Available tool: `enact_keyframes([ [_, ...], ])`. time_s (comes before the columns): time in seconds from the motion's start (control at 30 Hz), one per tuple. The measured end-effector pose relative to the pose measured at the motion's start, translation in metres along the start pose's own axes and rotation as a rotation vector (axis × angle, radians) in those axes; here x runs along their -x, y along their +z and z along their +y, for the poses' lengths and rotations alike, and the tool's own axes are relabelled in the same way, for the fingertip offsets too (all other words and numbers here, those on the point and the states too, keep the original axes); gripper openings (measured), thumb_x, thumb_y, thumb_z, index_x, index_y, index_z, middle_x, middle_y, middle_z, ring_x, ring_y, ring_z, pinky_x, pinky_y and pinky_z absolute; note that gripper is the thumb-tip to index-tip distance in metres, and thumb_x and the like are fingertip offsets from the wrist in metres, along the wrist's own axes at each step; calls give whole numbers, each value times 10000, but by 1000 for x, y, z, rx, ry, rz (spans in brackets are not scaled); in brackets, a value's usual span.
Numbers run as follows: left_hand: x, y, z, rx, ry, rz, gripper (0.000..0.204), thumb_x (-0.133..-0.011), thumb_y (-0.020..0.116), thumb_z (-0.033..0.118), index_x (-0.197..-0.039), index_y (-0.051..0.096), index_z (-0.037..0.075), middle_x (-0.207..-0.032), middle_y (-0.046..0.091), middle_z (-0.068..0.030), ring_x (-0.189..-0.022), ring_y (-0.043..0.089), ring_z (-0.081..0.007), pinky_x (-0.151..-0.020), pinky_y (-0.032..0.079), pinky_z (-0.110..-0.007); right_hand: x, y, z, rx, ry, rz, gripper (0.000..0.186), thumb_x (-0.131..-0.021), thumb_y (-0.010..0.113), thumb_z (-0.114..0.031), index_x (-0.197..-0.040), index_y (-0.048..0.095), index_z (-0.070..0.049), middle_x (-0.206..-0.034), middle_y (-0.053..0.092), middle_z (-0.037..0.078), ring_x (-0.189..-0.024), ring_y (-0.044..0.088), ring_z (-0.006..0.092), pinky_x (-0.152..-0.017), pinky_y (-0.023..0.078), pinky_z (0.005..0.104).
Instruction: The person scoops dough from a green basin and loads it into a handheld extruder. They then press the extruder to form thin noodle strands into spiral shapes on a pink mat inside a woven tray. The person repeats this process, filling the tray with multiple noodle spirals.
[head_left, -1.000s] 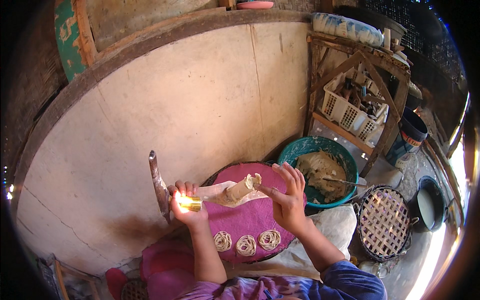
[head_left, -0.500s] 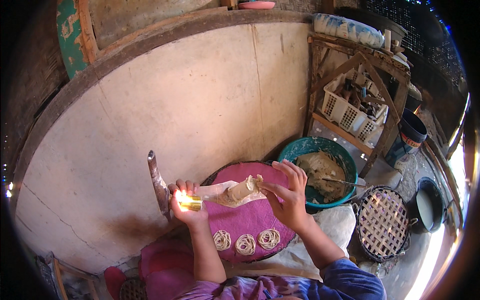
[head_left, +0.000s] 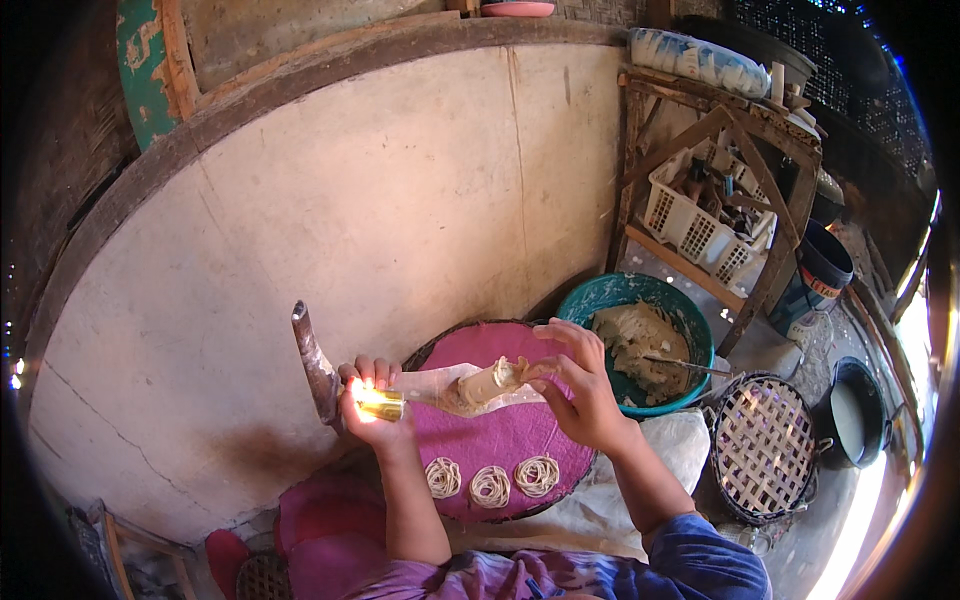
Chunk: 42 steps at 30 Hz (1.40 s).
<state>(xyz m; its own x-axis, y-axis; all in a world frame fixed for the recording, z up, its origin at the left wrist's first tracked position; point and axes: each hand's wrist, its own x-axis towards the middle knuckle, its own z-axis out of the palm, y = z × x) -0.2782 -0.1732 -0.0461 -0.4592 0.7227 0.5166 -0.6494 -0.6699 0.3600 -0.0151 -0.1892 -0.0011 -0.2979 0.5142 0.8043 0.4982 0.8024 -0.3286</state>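
My left hand (head_left: 375, 400) is closed around a shiny brass-coloured cylinder (head_left: 382, 404). A dark, slightly curved wooden handle (head_left: 315, 362) stands up just left of it. From the cylinder, a translucent sheet (head_left: 430, 385) stretches to the right, bearing a pale, thick roll of dough (head_left: 488, 384) with a ragged right end. My right hand (head_left: 585, 390) is by that ragged end, its fingers apart and curved; whether a fingertip touches the dough is hard to make out. Below lies a round pink cloth-covered surface (head_left: 500, 440) with coiled noodle-like nests (head_left: 489, 487) along its near side.
A teal basin (head_left: 690, 400) with pale batter and a stirring tool stands beyond my right hand. Farther right are a woven basket (head_left: 765, 450) and a dark bucket (head_left: 855, 415) of whitish liquid. A wooden rack (head_left: 735, 130) holds a white crate (head_left: 700, 215). A pale wall (head_left: 330, 220) rises ahead.
My right hand has shifted slightly right, a little away from the dough's end, with its fingers more curled. My left hand keeps its hold on the cylinder.
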Motion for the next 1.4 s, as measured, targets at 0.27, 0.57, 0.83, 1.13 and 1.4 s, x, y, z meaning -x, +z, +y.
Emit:
enact_keyframes([
  [0.27, 1, 1, -1, -7, -4, 10, 135, -866, 522, 255, -826, 418, 179, -741, 370, 19, -666, 367, -114, -684, 339, -306, 4, 5, -8, 38, -30, 52, 283, -695, 819, -134, -957, 711, -121, -1255, 565, 121, -1254, 470, 374, -1031, 346, 504],
  [0.57, 3, 5, -2, -2, 8, -11, 131, -859, 528, 265, -839, 434, 176, -751, 387, 16, -672, 379, -114, -677, 344, -305, 5, 8, -10, 98, -26, 104, 298, -663, 831, -168, -940, 723, -145, -1200, 589, 76, -1204, 504, 329, -996, 353, 479],
  [0.83, 3, 3, -2, -7, 6, 23, 123, -862, 527, 271, -859, 455, 172, -757, 398, 13, -669, 385, -116, -674, 344, -306, 4, 7, -10, 129, -71, 167, 267, -684, 808, -167, -934, 713, -159, -1184, 587, 59, -1162, 527, 299, -964, 370, 461],
  [1.13, 4, 6, -1, -14, 18, 44, 115, -858, 534, 263, -858, 462, 173, -758, 393, 9, -674, 387, -125, -675, 347, -308, 9, 2, -8, -18, 30, 155, 205, -798, 695, -51, -981, 600, -54, -1175, 559, 148, -1161, 522, 338, -999, 364, 466],
  [1.4, -14, 22, 29, -143, 122, 16, 196, -824, 543, 212, -801, 365, 135, -784, 363, -25, -722, 361, -157, -694, 366, -326, 61, -22, 53, -237, 493, 297, 128, -841, 728, -68, -875, 614, -21, -1114, 575, 134, -1101, 548, 243, -970, 407, 340],
])
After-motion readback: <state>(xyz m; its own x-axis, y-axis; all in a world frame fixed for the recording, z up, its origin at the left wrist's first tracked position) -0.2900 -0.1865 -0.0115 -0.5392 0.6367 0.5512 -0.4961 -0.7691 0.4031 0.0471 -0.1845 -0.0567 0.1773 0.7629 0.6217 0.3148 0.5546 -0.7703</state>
